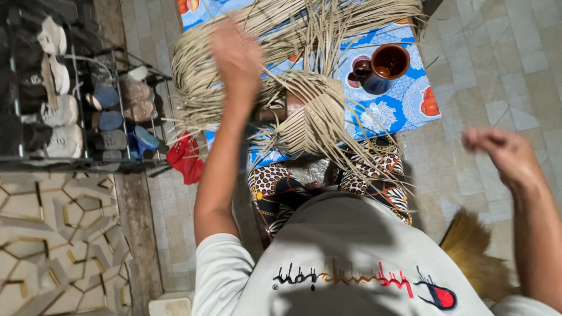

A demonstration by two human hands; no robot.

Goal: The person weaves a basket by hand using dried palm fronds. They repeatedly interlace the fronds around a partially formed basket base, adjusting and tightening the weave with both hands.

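- Your left hand was raised over the loose bundle of pale straw-coloured reed strips on the desk covered with a blue patterned cloth. Motion blur hid its fingers, so its grip could not be told.
- Your right hand hung out to the right, well apart from the desk, fingers curled together, pinching nothing visible.
- The half-woven pale reed mat piece lay just below and right of the left hand, its strips running diagonally toward your lap; the left hand was nearer.
- A brown clay cup stood beyond the weaving.
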